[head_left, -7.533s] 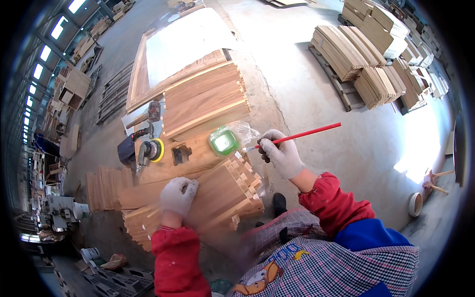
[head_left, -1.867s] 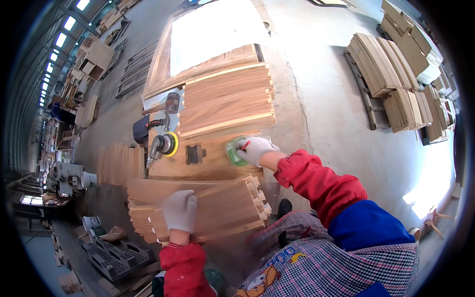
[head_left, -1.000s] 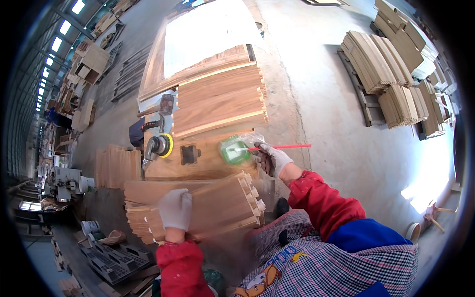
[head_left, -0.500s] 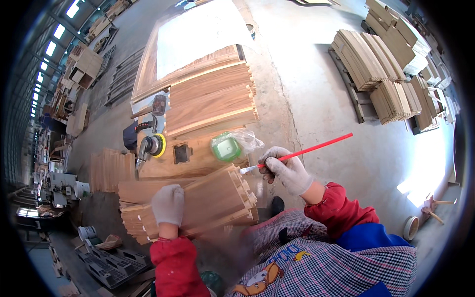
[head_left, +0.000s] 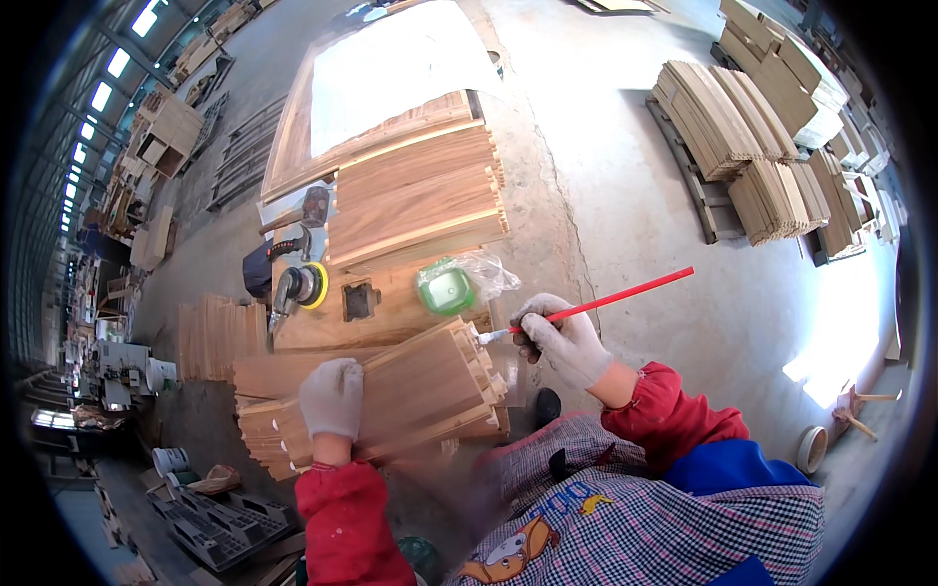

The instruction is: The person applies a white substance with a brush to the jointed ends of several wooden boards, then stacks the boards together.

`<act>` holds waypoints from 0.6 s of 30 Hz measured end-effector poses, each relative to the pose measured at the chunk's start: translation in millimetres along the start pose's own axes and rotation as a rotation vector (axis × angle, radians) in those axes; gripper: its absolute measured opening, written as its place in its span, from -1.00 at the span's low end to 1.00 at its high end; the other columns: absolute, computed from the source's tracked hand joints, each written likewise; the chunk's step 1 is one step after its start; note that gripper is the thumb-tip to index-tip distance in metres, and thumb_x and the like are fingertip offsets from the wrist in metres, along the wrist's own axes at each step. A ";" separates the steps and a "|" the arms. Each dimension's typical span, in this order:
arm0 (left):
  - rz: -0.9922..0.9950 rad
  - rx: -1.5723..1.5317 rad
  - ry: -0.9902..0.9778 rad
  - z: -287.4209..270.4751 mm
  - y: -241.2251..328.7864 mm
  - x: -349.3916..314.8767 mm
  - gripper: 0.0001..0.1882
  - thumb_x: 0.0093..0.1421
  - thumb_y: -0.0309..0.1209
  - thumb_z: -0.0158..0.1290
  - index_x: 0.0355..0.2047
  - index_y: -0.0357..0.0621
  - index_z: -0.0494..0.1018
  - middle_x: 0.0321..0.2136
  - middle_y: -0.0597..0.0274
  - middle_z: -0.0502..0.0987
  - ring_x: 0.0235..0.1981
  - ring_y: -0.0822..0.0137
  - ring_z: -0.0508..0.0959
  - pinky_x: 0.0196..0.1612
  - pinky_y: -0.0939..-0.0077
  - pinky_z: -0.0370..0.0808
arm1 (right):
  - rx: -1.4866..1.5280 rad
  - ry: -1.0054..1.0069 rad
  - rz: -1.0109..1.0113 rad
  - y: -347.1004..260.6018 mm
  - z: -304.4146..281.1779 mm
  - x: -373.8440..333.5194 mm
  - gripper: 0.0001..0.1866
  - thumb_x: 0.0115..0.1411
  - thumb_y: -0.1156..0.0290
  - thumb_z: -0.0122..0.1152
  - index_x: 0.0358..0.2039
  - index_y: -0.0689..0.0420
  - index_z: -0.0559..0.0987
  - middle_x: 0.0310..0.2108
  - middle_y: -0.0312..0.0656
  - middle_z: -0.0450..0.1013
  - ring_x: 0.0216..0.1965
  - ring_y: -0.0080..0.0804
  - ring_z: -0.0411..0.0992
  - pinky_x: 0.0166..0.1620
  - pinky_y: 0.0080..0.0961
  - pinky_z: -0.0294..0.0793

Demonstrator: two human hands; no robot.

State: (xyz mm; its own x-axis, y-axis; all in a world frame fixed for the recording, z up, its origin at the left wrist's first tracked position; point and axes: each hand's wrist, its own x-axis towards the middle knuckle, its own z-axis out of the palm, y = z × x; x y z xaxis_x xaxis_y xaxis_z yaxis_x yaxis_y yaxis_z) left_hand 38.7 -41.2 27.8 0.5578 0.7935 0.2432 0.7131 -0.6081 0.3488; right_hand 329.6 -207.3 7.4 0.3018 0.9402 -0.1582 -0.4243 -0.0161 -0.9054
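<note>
In my gloved right hand (head_left: pixel 567 340) is a slim brush with a long red handle (head_left: pixel 625 293), pinched close to its head. White glue-like stuff coats the brush tip (head_left: pixel 486 337), which is at the notched right end of a wooden board (head_left: pixel 420 381). My gloved left hand (head_left: pixel 332 398) is closed over the left part of this board, its fingers hidden under the glove's back. White dabs show on the notches at the board's left end. Beyond the board, a green tub (head_left: pixel 449 290) holding white stuff sits in clear plastic film.
An orbital sander with a yellow pad (head_left: pixel 311 285) lies left of the tub on the wooden bench (head_left: pixel 391 322). Stacked boards with notched ends (head_left: pixel 415 200) lie farther back. Pallets of boards (head_left: pixel 718 122) stand on the floor at right, and a stool (head_left: pixel 855 420) lies below them.
The brush and my right hand have shifted very slightly downward at the board's notched end. The board's right end has tilted up a little; my left hand stays on it.
</note>
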 end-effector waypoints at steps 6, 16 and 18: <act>-0.016 -0.013 -0.031 0.5 0.5 2.7 -0.86 0.09 -0.35 0.09 -0.42 -0.15 0.55 -0.40 0.07 0.59 -0.33 0.03 0.57 -0.22 0.22 0.49 | 0.038 0.051 -0.070 4.9 8.9 4.5 -0.84 0.31 0.41 0.01 -0.25 0.24 0.45 -0.45 -0.28 0.42 -0.51 -0.62 0.36 -0.45 -0.63 0.42; -0.019 -0.010 -0.015 2.0 -3.7 -0.1 -0.85 0.10 -0.34 0.09 -0.41 -0.15 0.56 -0.40 0.07 0.59 -0.33 0.02 0.57 -0.22 0.21 0.49 | -0.212 0.027 -0.117 4.1 9.0 -3.2 -0.88 0.30 0.48 0.00 -0.24 0.27 0.45 -0.45 -0.27 0.40 -0.50 -0.62 0.34 -0.42 -0.63 0.39; -0.015 -0.014 -0.017 1.2 -4.2 -0.1 -0.84 0.10 -0.34 0.09 -0.41 -0.15 0.55 -0.40 0.07 0.59 -0.34 0.02 0.57 -0.23 0.22 0.49 | -0.132 0.033 -0.087 8.2 9.6 -8.3 -0.86 0.30 0.45 0.01 -0.23 0.25 0.47 -0.45 -0.32 0.39 -0.47 -0.66 0.32 -0.41 -0.66 0.36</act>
State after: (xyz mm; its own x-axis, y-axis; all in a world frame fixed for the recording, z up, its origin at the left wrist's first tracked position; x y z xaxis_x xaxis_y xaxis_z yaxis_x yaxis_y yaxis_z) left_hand 36.1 -38.8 25.2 0.5543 0.8019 0.2231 0.7153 -0.5960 0.3649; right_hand 315.4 -212.0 5.1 0.3612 0.9284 -0.0877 -0.2802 0.0183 -0.9598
